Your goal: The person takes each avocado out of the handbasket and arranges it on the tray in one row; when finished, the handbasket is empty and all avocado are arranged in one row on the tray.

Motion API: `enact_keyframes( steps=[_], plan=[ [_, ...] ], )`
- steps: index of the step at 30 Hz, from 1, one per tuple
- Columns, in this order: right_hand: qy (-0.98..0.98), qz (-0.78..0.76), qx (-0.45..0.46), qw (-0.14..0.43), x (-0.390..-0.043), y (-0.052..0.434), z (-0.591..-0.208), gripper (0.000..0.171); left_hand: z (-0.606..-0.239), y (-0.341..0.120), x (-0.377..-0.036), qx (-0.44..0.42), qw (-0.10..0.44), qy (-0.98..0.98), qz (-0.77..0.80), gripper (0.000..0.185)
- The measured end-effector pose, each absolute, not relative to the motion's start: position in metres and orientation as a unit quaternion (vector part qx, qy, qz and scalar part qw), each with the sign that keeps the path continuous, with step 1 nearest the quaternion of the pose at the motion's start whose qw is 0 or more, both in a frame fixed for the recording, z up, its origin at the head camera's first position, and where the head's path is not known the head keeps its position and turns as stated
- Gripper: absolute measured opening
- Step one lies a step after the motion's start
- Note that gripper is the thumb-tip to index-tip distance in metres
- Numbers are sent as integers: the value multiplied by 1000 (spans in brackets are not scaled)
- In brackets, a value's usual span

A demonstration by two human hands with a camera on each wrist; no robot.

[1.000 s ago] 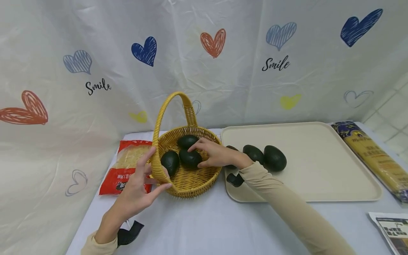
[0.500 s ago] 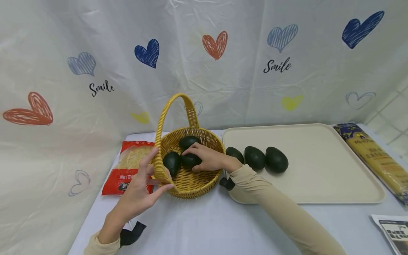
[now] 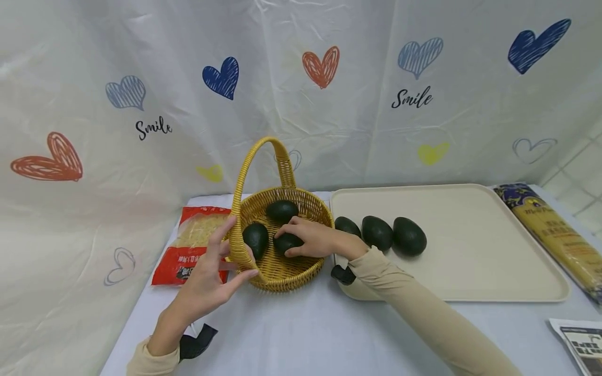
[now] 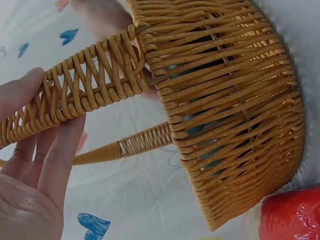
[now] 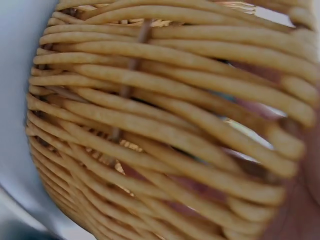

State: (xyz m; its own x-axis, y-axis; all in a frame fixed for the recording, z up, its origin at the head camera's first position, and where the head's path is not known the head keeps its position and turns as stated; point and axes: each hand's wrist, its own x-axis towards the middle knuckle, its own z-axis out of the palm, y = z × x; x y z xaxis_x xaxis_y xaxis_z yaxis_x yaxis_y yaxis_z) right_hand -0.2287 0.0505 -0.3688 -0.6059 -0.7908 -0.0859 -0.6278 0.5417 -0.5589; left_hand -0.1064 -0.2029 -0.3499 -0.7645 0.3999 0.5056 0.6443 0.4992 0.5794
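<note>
A yellow wicker basket [image 3: 288, 285] stands on the table with its tall handle [image 3: 243, 180] arching up. My left hand [image 3: 205, 282] holds the handle low down near the rim; in the left wrist view the thumb and fingers [image 4: 64, 150] lie on opposite sides of it. Inside the basket, my right hand [image 3: 317, 238] grips a dark green avocado [image 3: 286, 243] from above. Another avocado [image 3: 282, 211] lies behind it and one more avocado [image 3: 256, 239] to its left. The right wrist view is filled by the basket's woven wall [image 5: 150, 110], so the grip is mostly hidden there.
To the right is a beige tray [image 3: 489, 245] with three avocados [image 3: 377, 233] at its left end. A red food packet [image 3: 193, 245] lies left of the basket, a yellow pasta bag [image 3: 547, 230] beyond the tray. A printed sheet [image 3: 583, 342] sits at the lower right.
My right hand has closed round the middle avocado and drawn it slightly right, opening a gap from the other two. My left hand stays on the handle. The head view has shifted slightly.
</note>
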Motion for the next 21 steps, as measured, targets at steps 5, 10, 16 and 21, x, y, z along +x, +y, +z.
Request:
enact_keyframes(
  steps=[5, 10, 16, 21],
  plan=[
    [863, -236, -415, 167, -226, 54, -364, 50, -349, -202, -107, -306, 156, -853, -394, 119],
    [862, -246, -410, 169, -223, 52, -361, 49, -349, -203, -107, -304, 156, -854, -392, 118],
    [859, -255, -418, 153, -222, 44, -364, 46, -349, -203, -106, -299, 152, -857, -392, 119],
    [862, -255, -412, 146, -221, 42, -366, 46, -349, -202, -106, -302, 152, -856, -390, 120]
  ],
)
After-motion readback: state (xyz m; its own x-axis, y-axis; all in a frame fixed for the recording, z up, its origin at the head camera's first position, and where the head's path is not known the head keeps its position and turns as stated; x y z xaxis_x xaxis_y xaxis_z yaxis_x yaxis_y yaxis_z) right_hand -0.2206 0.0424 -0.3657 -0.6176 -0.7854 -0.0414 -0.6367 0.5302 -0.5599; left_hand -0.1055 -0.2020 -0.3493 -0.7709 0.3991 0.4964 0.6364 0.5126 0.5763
